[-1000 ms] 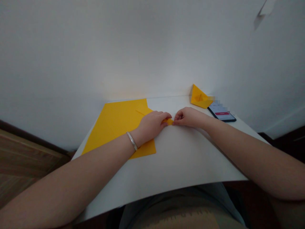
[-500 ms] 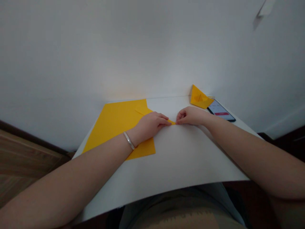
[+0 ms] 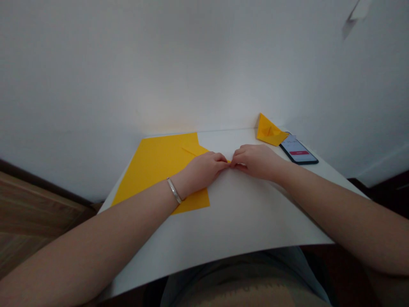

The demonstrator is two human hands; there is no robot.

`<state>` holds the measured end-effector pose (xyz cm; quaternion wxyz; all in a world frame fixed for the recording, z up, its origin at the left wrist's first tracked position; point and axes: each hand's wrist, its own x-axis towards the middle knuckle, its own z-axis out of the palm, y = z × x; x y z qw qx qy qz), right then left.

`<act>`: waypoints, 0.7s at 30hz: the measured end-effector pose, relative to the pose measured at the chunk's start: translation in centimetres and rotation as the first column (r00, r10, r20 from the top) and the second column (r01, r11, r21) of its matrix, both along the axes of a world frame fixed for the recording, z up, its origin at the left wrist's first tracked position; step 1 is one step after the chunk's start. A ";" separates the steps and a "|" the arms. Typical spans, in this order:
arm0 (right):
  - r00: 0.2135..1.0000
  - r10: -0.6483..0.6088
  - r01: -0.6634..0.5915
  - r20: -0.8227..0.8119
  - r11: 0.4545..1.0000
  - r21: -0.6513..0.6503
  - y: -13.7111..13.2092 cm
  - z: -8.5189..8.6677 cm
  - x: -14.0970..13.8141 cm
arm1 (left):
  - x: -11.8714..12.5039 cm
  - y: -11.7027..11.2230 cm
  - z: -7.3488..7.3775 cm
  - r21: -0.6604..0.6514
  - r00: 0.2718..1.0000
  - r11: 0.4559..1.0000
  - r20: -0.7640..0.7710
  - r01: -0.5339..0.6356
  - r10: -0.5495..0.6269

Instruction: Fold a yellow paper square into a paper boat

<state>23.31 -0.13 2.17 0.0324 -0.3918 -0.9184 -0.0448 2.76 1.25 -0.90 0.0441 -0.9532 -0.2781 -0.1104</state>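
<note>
A folded piece of yellow paper (image 3: 198, 150) lies partly under my left hand (image 3: 205, 171), its far edge and pointed left end showing. My left hand, with a silver bangle on the wrist, presses on it with the fingers together. My right hand (image 3: 257, 162) pinches the paper's right tip, its fingertips meeting those of my left hand. Most of the folded piece is hidden by my hands. Beneath its left part is a larger flat yellow sheet (image 3: 153, 162).
A folded yellow paper boat (image 3: 270, 133) stands at the back right by the wall (image 3: 204, 64). Beside it lies a phone (image 3: 300, 154) with its screen lit. The white table (image 3: 243, 217) has its front edge close to my body.
My right hand has moved left and its fingers now reach over the tip of the folded paper, against my left fingertips. My left hand has hardly moved.
</note>
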 end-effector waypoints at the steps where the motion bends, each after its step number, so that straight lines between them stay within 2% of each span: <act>1: 1.000 -0.009 0.009 0.022 1.000 0.018 -0.2 0.1 -0.1 | -0.1 0.0 0.2 0.001 1.000 1.000 -0.014 0.006 -0.006; 8: 0.983 0.029 -0.042 0.182 0.996 0.073 -0.5 0.5 -0.3 | -1.0 -0.3 1.0 0.074 0.991 0.996 -0.131 0.045 -0.035; 14: 0.987 0.044 -0.057 0.154 0.995 0.082 -0.7 0.6 -1.0 | -0.6 -0.8 1.1 0.139 0.978 0.988 -0.205 0.062 -0.032; 21: 0.987 -0.013 0.000 0.162 0.996 0.084 -0.8 1.0 -0.8 | -0.9 -0.7 1.5 0.103 0.976 0.992 -0.213 0.073 -0.050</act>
